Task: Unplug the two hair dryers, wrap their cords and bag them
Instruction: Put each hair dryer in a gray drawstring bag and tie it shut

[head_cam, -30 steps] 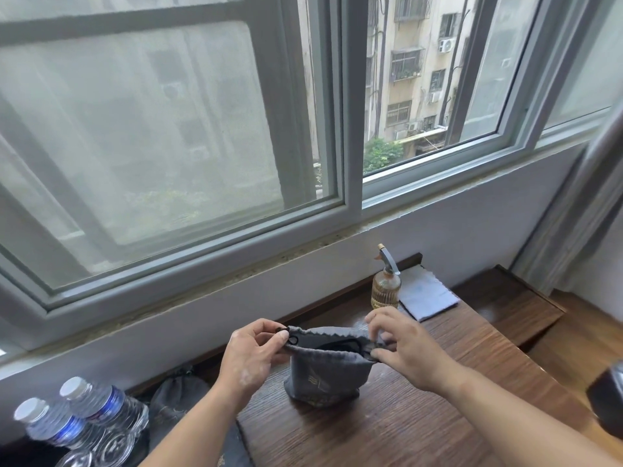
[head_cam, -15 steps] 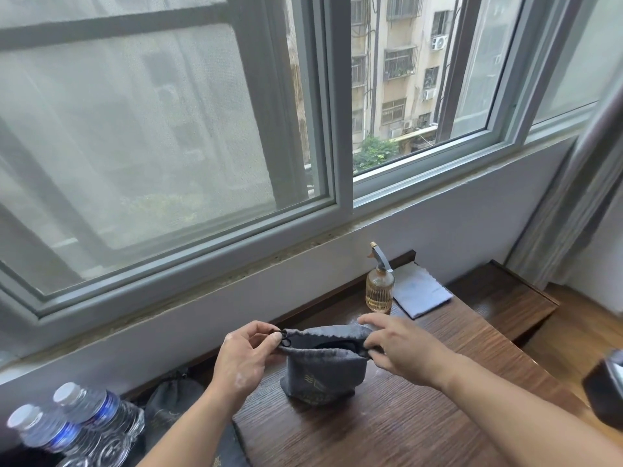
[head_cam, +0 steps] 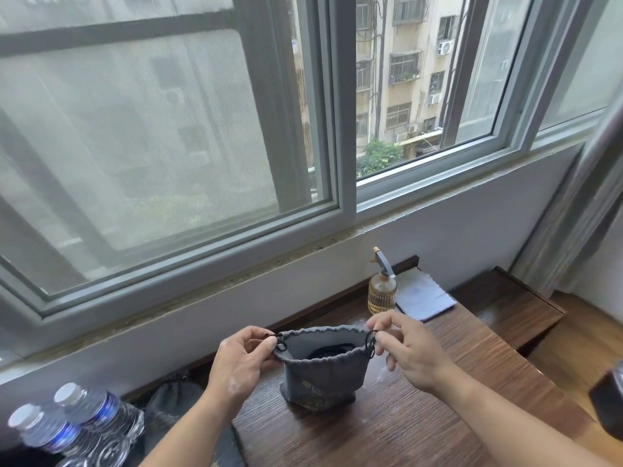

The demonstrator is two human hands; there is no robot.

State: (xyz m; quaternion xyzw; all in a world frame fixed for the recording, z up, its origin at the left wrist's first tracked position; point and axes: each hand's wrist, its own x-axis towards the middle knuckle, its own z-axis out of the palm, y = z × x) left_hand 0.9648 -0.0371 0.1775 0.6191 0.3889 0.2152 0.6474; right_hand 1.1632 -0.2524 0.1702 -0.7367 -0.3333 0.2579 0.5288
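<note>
Closest to me, bottom left, there's a couple of water bottles (head_cam: 84, 423) lying together, and at the far right edge a dark object (head_cam: 610, 399) I honestly can't make out. Between them is the wooden table (head_cam: 438, 426). A second gray pouch (head_cam: 172, 402) is slumped just off its left end, behind the bottles.

Further in, the gray drawstring bag (head_cam: 323, 375) sits upright on the table between both hands. The left hand (head_cam: 239, 362) pinches the black drawstring (head_cam: 281, 345) at the bag's left edge, and the right hand (head_cam: 411, 352) pinches it at the right edge, other fingers loosely curled. The bag's mouth is spread wide, and something black (head_cam: 328, 352) shows inside, only its top visible.

Behind the bag, near the wall, there's an amber glass spray bottle (head_cam: 382, 291) with a folded pale cloth (head_cam: 424, 298) just beside it. Past that comes the sill, then the window (head_cam: 337, 112) slid partly open, with apartment blocks (head_cam: 404, 62) outside.
</note>
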